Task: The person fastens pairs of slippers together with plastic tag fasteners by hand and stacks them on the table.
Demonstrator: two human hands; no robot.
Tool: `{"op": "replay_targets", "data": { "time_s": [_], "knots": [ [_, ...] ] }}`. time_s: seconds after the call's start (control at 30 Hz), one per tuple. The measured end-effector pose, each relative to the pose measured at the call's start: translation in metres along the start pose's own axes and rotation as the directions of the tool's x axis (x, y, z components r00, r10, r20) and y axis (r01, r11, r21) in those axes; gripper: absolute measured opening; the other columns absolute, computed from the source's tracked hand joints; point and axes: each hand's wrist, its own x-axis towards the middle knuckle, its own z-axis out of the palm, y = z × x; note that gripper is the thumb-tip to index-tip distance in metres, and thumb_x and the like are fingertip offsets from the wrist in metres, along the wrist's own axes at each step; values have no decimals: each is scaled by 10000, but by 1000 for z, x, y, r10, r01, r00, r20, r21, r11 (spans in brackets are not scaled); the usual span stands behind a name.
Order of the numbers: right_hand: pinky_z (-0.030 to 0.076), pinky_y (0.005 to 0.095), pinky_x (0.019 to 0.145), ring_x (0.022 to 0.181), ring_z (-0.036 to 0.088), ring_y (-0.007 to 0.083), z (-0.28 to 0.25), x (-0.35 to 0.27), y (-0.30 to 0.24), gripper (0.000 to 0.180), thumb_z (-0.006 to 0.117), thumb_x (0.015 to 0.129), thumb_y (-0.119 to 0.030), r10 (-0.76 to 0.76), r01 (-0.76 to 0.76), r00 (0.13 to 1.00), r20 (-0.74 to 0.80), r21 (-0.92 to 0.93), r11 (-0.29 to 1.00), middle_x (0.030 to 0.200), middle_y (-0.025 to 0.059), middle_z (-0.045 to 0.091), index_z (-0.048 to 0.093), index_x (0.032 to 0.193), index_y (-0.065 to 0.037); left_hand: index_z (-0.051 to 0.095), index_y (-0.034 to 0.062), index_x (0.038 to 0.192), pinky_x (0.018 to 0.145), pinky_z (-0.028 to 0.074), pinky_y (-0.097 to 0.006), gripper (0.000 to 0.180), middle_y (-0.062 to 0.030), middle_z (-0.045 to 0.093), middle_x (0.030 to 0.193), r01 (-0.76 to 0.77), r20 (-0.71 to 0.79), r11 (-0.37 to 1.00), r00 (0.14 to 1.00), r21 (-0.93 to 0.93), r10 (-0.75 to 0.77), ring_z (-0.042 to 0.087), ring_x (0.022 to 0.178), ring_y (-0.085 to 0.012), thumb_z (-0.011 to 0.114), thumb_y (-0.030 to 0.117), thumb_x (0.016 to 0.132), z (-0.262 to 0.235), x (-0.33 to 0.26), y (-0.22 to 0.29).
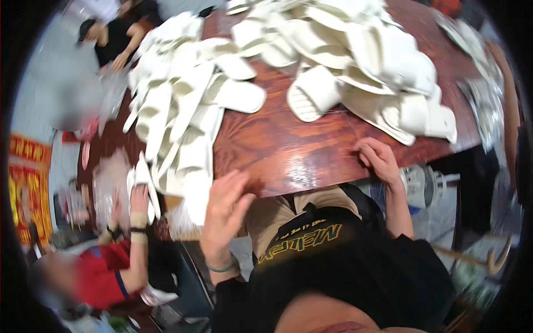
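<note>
Your left hand [225, 213] hung loose-fingered and empty at the tabletop [288, 150] edge, your right hand [380, 161] rested flat with nothing under its fingers. The nearest white slipper [311, 94] lay mid-frame; reaching carelessly could have toppled the slipper pile [177, 127] overhanging lower left.

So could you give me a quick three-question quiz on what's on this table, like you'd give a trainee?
1. True or false: the person's right hand rests at the edge of the wooden table.
2. What colour are the slippers piled on the table?
3. The person's left hand is: A) gripping a slipper, B) empty, raised near the table edge, C) inside a bag.

Key: 1 true; 2 white; 3 B.
</note>
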Motion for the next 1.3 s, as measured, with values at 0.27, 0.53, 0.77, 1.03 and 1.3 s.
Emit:
{"op": "replay_targets", "data": {
  "time_s": [0.27, 0.53, 0.77, 1.03, 1.3],
  "knots": [
    [316, 187, 496, 563, 374, 26, -19, -13, 6, 165, 459, 924, -107, -84, 83, 996, 16, 66, 994, 620, -46, 444, 587, 899, -6, 609, -1, 1022, 876, 390, -362, 283, -149, 615, 994, -361, 199, 926, 905, -109, 376, 559, 979, -281, 644, 134, 775, 73, 88, 57],
    [389, 228, 528, 583, 458, 59, -26, -16, 9, 160, 480, 899, -107, -164, 170, 984, 65, -82, 982, 639, 13, 531, 604, 946, -17, 594, -4, 1019, 836, 429, -344, 206, -161, 611, 989, -402, -161, 904, 911, -150, 378, 571, 946, -296, 556, 47, 823, 74, 202, 112],
    [397, 227, 524, 576, 479, 70, -16, -12, 9, 145, 489, 898, -91, -280, 284, 958, 59, -95, 954, 667, 20, 560, 602, 919, -1, 444, 3, 1238, 1030, 165, -486, 588, -205, 453, 1266, -599, -167, 799, 783, 54, 599, 304, 1247, -375, 475, 441, 847, 80, 384, 131],
    [468, 335, 679, 767, 611, 264, -28, -9, 10, 189, 486, 888, -161, -324, 338, 940, 104, -169, 926, 836, 129, 620, 580, 982, -27, 453, 28, 1259, 1070, 101, -448, 770, -245, 560, 1107, -547, 373, 552, 836, 630, 403, 469, 1127, -314, 224, 642, 854, 120, 419, 194],
    [471, 324, 692, 771, 614, 244, -36, -15, 9, 181, 479, 905, -168, -368, 384, 921, 130, -134, 914, 853, 117, 622, 580, 988, -44, 237, 228, 1397, 1042, 273, -405, 784, -172, 484, 1263, -654, 807, 739, 518, 161, 283, 453, 1185, -269, 586, 541, 768, 97, 383, 223]
  ]
}}
